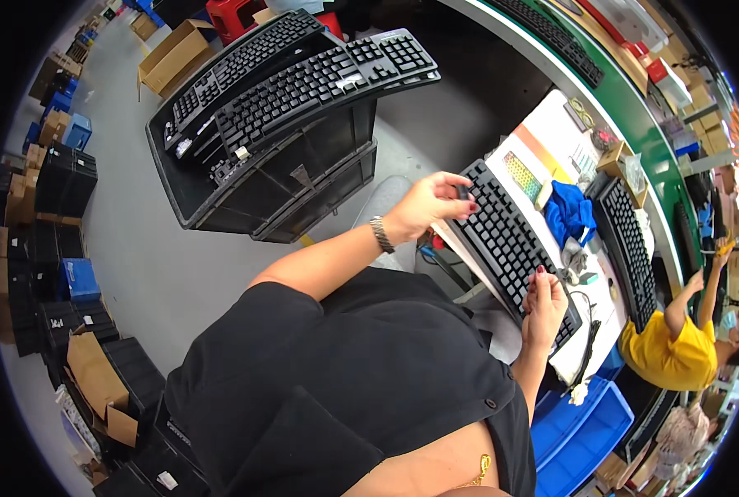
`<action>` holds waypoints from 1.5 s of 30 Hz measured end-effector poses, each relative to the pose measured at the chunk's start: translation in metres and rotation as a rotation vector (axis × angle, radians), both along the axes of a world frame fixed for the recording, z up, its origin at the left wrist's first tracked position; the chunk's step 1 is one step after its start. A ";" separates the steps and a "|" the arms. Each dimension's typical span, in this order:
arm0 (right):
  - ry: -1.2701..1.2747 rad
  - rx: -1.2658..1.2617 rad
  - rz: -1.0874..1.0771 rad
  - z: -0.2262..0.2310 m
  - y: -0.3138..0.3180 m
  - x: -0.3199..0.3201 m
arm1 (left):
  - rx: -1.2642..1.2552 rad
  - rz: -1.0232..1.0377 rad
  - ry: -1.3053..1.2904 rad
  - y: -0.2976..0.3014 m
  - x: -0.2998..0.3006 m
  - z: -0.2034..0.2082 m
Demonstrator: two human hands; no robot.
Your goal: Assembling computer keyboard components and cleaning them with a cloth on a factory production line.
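A black full-size keyboard point(502, 225) lies at a slant on the white bench in front of me. My left hand point(432, 205) is over its far left end, thumb and fingers closed on a small black keycap point(462, 192). Near the keyboard's other end, my right hand point(545, 305) is pinched above the keys; whatever its fingertips hold, if anything, is too small to make out. A black cable point(589, 331) trails beside that hand.
Several keyboards point(328, 79) sit on a black crate point(303, 178) at the left. On the bench are a blue cloth point(568, 214), a second keyboard point(626, 248) and a small cardboard box point(616, 159). Blue bins point(581, 435) stand at lower right, near a person in yellow point(672, 352).
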State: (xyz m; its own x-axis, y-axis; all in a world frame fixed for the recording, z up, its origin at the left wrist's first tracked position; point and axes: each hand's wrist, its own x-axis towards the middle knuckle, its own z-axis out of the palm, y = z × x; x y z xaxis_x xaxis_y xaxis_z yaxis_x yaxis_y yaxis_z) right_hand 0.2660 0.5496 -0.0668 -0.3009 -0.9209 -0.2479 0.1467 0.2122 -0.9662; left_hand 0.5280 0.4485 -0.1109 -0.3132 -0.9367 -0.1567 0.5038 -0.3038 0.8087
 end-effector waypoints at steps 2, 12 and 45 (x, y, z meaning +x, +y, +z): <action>-0.008 0.001 0.017 0.002 -0.007 0.008 | 0.024 0.125 0.073 -0.005 0.026 0.000; 0.017 0.052 0.215 0.008 -0.055 0.056 | -0.240 0.994 -0.356 -0.009 0.210 0.054; 0.429 -0.203 0.473 0.055 -0.248 0.129 | -0.298 1.214 -1.783 -0.023 0.348 0.046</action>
